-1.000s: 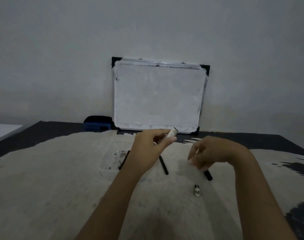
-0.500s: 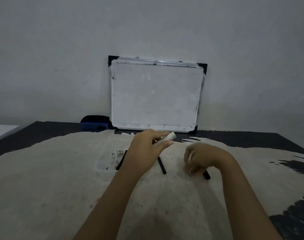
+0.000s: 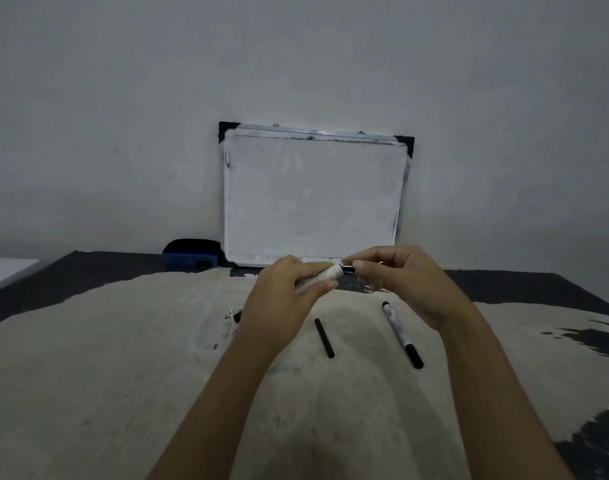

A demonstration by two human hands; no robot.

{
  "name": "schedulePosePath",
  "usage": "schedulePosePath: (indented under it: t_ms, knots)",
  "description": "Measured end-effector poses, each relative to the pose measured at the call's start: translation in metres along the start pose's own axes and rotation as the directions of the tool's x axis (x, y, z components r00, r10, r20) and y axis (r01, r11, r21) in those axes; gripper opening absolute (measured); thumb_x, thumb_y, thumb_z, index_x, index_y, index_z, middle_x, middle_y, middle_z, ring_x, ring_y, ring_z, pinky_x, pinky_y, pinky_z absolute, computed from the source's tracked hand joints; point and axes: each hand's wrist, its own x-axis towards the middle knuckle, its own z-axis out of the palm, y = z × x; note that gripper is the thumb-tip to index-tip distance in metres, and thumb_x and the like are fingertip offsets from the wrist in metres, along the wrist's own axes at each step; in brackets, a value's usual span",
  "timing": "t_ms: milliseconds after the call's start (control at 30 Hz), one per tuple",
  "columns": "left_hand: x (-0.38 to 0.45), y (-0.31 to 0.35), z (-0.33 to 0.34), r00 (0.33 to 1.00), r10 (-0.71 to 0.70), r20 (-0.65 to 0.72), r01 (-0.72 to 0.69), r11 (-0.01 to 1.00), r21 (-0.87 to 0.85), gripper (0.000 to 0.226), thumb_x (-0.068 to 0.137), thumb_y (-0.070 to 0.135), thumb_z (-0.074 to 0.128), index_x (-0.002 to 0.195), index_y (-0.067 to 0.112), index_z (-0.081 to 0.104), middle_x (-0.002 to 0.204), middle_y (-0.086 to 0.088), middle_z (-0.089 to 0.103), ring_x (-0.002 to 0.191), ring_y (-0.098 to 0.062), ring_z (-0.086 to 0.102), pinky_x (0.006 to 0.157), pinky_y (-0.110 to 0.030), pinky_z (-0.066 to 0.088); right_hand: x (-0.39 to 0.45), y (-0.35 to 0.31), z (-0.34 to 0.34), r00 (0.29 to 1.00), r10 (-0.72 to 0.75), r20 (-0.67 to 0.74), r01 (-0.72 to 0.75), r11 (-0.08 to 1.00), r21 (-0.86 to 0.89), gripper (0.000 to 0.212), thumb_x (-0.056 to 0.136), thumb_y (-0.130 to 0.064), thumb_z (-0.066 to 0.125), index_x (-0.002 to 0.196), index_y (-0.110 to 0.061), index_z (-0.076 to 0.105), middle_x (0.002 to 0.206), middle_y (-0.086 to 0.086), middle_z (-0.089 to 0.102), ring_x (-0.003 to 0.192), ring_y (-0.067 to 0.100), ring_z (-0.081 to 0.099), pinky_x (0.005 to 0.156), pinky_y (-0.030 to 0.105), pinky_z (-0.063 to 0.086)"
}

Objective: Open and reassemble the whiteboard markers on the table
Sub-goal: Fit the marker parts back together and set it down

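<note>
A dark blue block-shaped board eraser [image 3: 191,258] sits at the far left edge of the worn, pale-topped table [image 3: 88,375], beside a white rectangular whiteboard [image 3: 313,195] leaning on the wall. The left hand [image 3: 285,299] is closed around a white cylindrical marker barrel [image 3: 322,277], held above the table. The right hand [image 3: 407,282] pinches a small dark end piece [image 3: 348,270] against the barrel's tip. Below lie a thin black rod [image 3: 324,338] and, right of it, a capped white-and-black marker [image 3: 401,334].
</note>
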Motion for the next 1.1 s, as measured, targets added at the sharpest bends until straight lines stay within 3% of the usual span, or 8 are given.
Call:
schedulePosePath:
  t_ms: [133, 333, 533, 767, 900, 1000, 1033, 1100]
  knots:
    - [0.001, -0.001, 0.002, 1.0, -0.007, 0.021, 0.007, 1.0, 0.028, 0.028, 0.082, 0.034, 0.062, 0.11, 0.036, 0.064, 0.084, -0.005, 0.059, 0.075, -0.013, 0.051, 0.063, -0.021, 0.037, -0.001, -0.001, 0.001, 1.0, -0.026, -0.016, 0.025, 0.999, -0.029, 0.015, 0.084, -0.017, 0.064, 0.095, -0.017, 0.075, 0.083, 0.003, 0.072, 0.062, -0.002, 0.06, 0.057, 0.007, 0.047]
    - [0.001, 0.001, 0.001, 1.0, 0.011, -0.008, -0.011, 1.0, 0.006, 0.028, 0.081, 0.031, 0.064, 0.109, 0.034, 0.065, 0.081, -0.003, 0.057, 0.073, -0.011, 0.05, 0.062, -0.018, 0.036, 0.003, 0.0, 0.005, 0.994, -0.05, -0.092, 0.06, 0.993, 0.102, 0.018, 0.077, -0.006, 0.07, 0.089, 0.007, 0.065, 0.076, 0.014, 0.068, 0.057, 0.008, 0.064, 0.057, 0.014, 0.051]
    - [0.001, 0.001, 0.003, 0.999, 0.036, -0.026, -0.036, 0.999, 0.011, 0.029, 0.081, 0.03, 0.065, 0.11, 0.03, 0.065, 0.08, -0.005, 0.057, 0.069, -0.009, 0.048, 0.06, -0.018, 0.035, 0.005, 0.0, 0.011, 0.991, -0.094, -0.092, 0.104, 0.989, 0.105, 0.012, 0.076, -0.007, 0.072, 0.08, 0.003, 0.069, 0.066, 0.003, 0.071, 0.056, 0.005, 0.064, 0.056, 0.014, 0.051]
    - [0.001, 0.001, 0.005, 0.995, 0.046, -0.084, -0.046, 0.999, 0.004, 0.029, 0.079, 0.025, 0.068, 0.108, 0.027, 0.067, 0.077, -0.007, 0.056, 0.063, -0.006, 0.044, 0.058, -0.009, 0.034, 0.006, 0.0, 0.014, 0.989, -0.098, -0.112, 0.111, 0.987, 0.118, 0.011, 0.075, -0.007, 0.072, 0.078, 0.003, 0.07, 0.065, 0.002, 0.071, 0.055, 0.006, 0.064, 0.054, 0.014, 0.051]
    - [0.0, 0.004, 0.005, 0.99, 0.035, -0.133, -0.041, 0.998, -0.047, 0.027, 0.078, 0.027, 0.068, 0.105, 0.027, 0.068, 0.077, -0.005, 0.06, 0.065, -0.007, 0.05, 0.063, -0.012, 0.041, 0.004, -0.001, 0.012, 0.993, -0.076, -0.094, 0.091, 0.983, 0.158, 0.014, 0.08, -0.015, 0.068, 0.086, -0.003, 0.073, 0.077, 0.011, 0.073, 0.065, 0.013, 0.069, 0.062, 0.019, 0.055]
    - [0.002, 0.011, 0.004, 0.977, -0.007, -0.213, -0.033, 0.983, -0.182, 0.023, 0.08, 0.028, 0.067, 0.103, 0.026, 0.07, 0.08, -0.002, 0.068, 0.07, -0.014, 0.063, 0.07, -0.032, 0.055, 0.003, 0.0, 0.012, 0.998, -0.061, -0.011, 0.062, 0.971, 0.229, 0.028, 0.083, -0.028, 0.061, 0.105, -0.013, 0.071, 0.097, 0.01, 0.074, 0.089, 0.024, 0.071, 0.08, 0.031, 0.058]
    - [0.003, 0.013, 0.003, 0.974, -0.01, -0.227, -0.036, 0.98, -0.196, 0.023, 0.08, 0.028, 0.067, 0.102, 0.026, 0.07, 0.079, -0.001, 0.068, 0.07, -0.015, 0.064, 0.07, -0.033, 0.055, 0.002, -0.001, 0.013, 0.998, -0.064, 0.006, 0.06, 0.963, 0.264, 0.033, 0.081, -0.031, 0.061, 0.108, -0.014, 0.069, 0.101, 0.01, 0.074, 0.093, 0.025, 0.07, 0.083, 0.033, 0.057]
    - [0.003, 0.015, 0.001, 0.971, 0.006, -0.239, -0.055, 0.979, -0.198, 0.025, 0.079, 0.03, 0.067, 0.103, 0.025, 0.07, 0.078, 0.001, 0.068, 0.069, -0.01, 0.062, 0.067, -0.022, 0.052, 0.002, -0.005, 0.016, 0.997, -0.076, 0.023, 0.063, 0.937, 0.344, 0.038, 0.078, -0.031, 0.061, 0.111, -0.015, 0.068, 0.103, 0.011, 0.073, 0.094, 0.024, 0.07, 0.084, 0.032, 0.057]
